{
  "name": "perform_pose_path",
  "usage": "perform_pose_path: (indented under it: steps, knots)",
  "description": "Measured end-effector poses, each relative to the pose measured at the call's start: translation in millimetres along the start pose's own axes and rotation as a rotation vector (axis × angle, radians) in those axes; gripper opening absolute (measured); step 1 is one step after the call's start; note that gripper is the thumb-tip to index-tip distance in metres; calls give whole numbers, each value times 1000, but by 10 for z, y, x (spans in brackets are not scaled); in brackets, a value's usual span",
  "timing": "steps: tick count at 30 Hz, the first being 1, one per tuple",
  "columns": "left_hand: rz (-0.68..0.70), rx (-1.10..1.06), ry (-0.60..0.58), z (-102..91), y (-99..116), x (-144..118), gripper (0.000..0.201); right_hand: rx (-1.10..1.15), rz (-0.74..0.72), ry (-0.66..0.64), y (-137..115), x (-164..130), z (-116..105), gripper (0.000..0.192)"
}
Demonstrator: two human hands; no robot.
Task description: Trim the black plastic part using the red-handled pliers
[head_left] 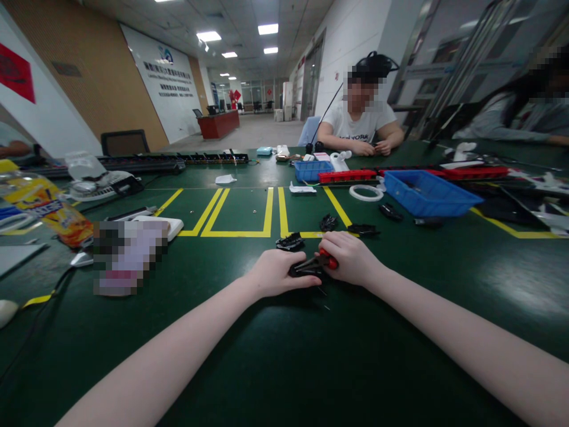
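Observation:
My right hand (349,258) is wrapped round the red handles of a pair of pliers (311,264), whose dark jaws point left. Between the thumb and fingers of my left hand (278,273) is a small black plastic part (302,271), mostly hidden by the hand and the pliers. The jaws lie over this part; whether they grip it I cannot tell. Just beyond my hands lie similar black parts: one black part (290,241) by my left fingers, another (329,222) farther back, and a third (363,229) to the right. Thin slivers lie on the table below.
Blue bins (427,196) and a white ring (365,193) stand farther back on the green table (284,356) with yellow tape lines. At left are a phone (133,258) and an orange drink bottle (48,204). A person (360,112) sits opposite, hands on the table.

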State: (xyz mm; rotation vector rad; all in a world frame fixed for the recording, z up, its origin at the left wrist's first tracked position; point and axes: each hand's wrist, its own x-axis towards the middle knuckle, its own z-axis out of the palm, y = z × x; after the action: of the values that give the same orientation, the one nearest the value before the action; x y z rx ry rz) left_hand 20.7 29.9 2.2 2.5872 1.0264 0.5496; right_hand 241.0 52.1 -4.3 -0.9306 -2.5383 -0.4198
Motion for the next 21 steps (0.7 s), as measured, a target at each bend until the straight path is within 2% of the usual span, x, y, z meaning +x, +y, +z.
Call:
perform_pose_path:
  steps: [10, 21]
  knots:
    - [-12, 40, 19, 11, -7, -5, 48, -17, -9, -11, -9, 0, -3, 4]
    - [0, 25, 55, 14, -10, -13, 46, -66, 18, 32, -1, -5, 15, 6]
